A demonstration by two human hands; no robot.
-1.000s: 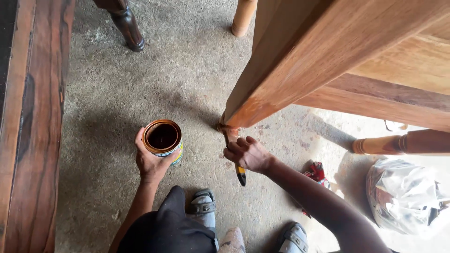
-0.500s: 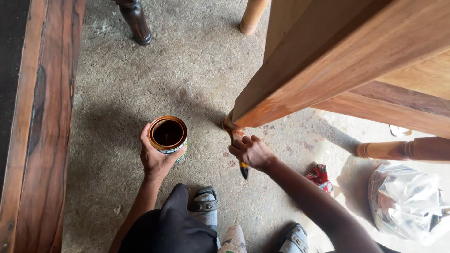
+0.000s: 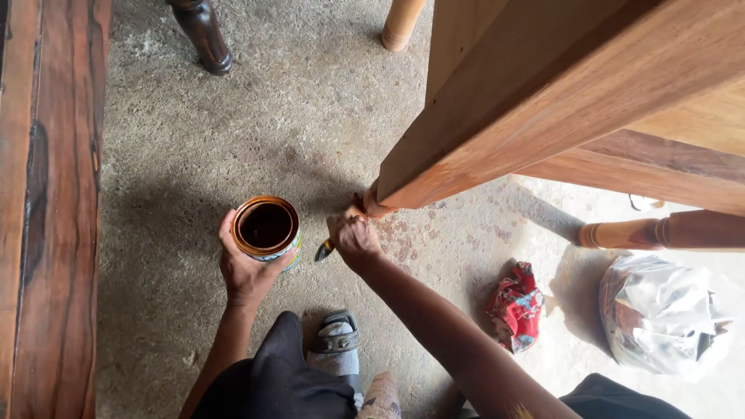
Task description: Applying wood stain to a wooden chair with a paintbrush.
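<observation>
My left hand (image 3: 244,268) grips an open round tin (image 3: 266,226) with an orange rim and dark liquid inside, held above the concrete floor. My right hand (image 3: 353,237) is closed on a small brush (image 3: 324,250); its dark handle end sticks out toward the tin. The brush's bristle end is hidden behind my fingers, at the foot of a slanting wooden furniture leg (image 3: 497,140). The hand sits right against the leg's rounded bottom end (image 3: 371,206).
A dark wooden plank (image 3: 46,194) runs along the left edge. A dark turned leg (image 3: 203,35) and a pale leg (image 3: 402,23) stand at the top. A red cloth (image 3: 516,306), a crumpled plastic bag (image 3: 663,314) and another turned leg (image 3: 660,231) lie right. My sandalled foot (image 3: 335,341) is below.
My right hand has shifted along the foot of the wooden leg, and the brush handle now points left toward the tin. The tin stays in my left hand.
</observation>
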